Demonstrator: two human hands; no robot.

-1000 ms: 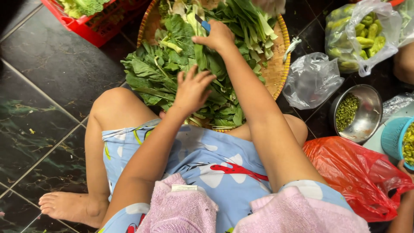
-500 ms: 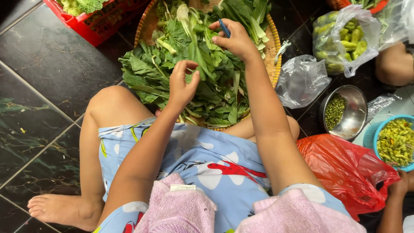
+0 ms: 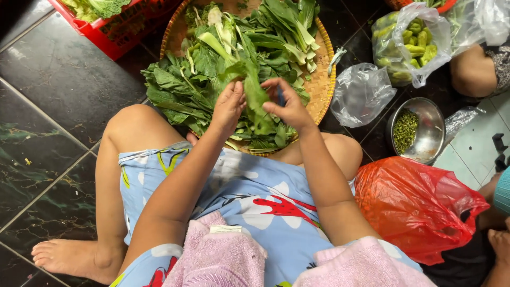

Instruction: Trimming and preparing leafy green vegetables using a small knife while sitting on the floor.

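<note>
A round woven tray (image 3: pixel 322 79) rests against my legs, piled with leafy greens (image 3: pixel 212 58). My left hand (image 3: pixel 228 106) and my right hand (image 3: pixel 287 106) are close together over the tray's near edge. Between them they hold one leafy green stalk (image 3: pixel 255 90), its leaf hanging down. A dark, thin object shows between my right fingers; I cannot tell what it is. I sit on the floor in a blue patterned garment, knees apart, left foot (image 3: pixel 69 258) bare.
A red crate (image 3: pixel 122 32) with greens stands at the top left. To the right are a crumpled clear bag (image 3: pixel 361 93), a bag of green pods (image 3: pixel 409 42), a steel bowl (image 3: pixel 425 133) of chopped greens and a red plastic bag (image 3: pixel 419 207). Another person's limbs show at the right edge.
My right hand has come back from the far side of the tray to the near edge. Both hands now meet on one green stalk lifted off the pile.
</note>
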